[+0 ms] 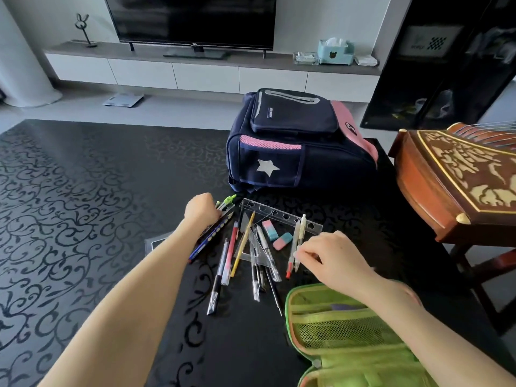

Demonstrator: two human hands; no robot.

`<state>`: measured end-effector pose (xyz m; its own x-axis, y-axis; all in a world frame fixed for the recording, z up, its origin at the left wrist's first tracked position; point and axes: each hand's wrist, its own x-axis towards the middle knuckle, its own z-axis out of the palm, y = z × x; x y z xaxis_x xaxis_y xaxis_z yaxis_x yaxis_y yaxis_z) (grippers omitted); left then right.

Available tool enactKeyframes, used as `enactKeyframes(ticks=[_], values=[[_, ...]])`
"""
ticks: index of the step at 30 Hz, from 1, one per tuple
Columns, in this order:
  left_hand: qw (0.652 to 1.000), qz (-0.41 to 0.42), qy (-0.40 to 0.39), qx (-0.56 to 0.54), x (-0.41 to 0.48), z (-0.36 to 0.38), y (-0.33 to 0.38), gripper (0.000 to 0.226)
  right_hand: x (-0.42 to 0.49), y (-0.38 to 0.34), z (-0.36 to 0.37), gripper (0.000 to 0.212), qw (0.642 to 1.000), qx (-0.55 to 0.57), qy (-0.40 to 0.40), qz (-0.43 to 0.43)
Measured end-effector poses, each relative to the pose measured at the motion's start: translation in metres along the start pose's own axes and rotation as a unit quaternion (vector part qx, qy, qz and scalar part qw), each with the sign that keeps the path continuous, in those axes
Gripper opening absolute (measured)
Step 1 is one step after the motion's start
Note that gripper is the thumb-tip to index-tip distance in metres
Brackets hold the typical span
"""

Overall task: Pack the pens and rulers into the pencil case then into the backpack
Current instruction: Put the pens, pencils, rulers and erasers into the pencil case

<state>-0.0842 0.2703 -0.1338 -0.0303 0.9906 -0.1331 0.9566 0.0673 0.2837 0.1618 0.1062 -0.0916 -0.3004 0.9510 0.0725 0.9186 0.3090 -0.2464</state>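
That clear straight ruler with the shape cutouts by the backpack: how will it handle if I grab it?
The clear ruler looks thin, flat plastic: probably light, slightly flexible. Lying flush on the glossy table, it may slide rather than lift, so pry an edge. White pens lying across it would likely roll off.

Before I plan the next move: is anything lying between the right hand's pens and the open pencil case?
Nothing visible does. The right hand pinches at the white pens, and the green pencil case lies open just nearer, with only bare black table in between. The other pens lie off to the left.
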Motion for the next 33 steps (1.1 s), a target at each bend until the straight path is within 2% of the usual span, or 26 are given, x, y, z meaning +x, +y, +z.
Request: enactKeyframes(ticks=[3,6,8,11,13,16,18,21,27,31,33], values=[[1.000,-0.003,-0.021,0.020,0.009,-0.001,0.001,0.036,-0.001,0.006,0.003,0.042,1.000,0.005,0.001,-0.003],[0.999,0.011,-0.021,0.028,0.011,-0.003,-0.003,0.042,-0.004,0.012,0.005,0.042,1.000,0.008,-0.013,0.008],[1.000,0.006,-0.006,0.003,0.004,-0.008,-0.008,0.042,-0.009,0.012,0.002,0.042,0.999,0.021,-0.009,0.023],[0.995,0.032,0.064,-0.067,-0.024,-0.025,-0.005,0.030,-0.018,0.009,-0.007,0.037,0.995,0.074,0.044,0.053],[0.986,0.112,0.072,-0.096,-0.060,-0.036,0.009,0.026,-0.023,0.007,-0.013,0.027,0.983,0.140,0.085,0.082],[0.956,0.275,0.013,-0.097,-0.121,-0.037,0.037,0.020,-0.031,0.003,-0.023,0.042,0.968,0.225,0.073,0.085],[0.936,0.339,-0.020,-0.097,-0.150,-0.029,0.055,0.018,-0.040,-0.001,-0.028,0.029,0.968,0.241,0.044,0.062],[0.916,0.384,-0.040,-0.114,-0.168,-0.015,0.077,0.018,-0.055,0.004,-0.035,0.010,0.977,0.207,0.036,0.043],[0.907,0.376,-0.014,-0.189,-0.191,-0.003,0.112,0.020,-0.080,0.030,-0.047,0.013,0.993,0.109,0.027,0.047],[0.950,0.216,0.043,-0.223,-0.202,0.013,0.117,0.020,-0.087,0.061,-0.051,0.006,0.984,0.117,0.062,0.119],[0.964,0.207,0.032,-0.162,-0.212,0.031,0.118,0.021,-0.090,0.077,-0.048,0.010,0.983,0.099,0.036,0.149]])
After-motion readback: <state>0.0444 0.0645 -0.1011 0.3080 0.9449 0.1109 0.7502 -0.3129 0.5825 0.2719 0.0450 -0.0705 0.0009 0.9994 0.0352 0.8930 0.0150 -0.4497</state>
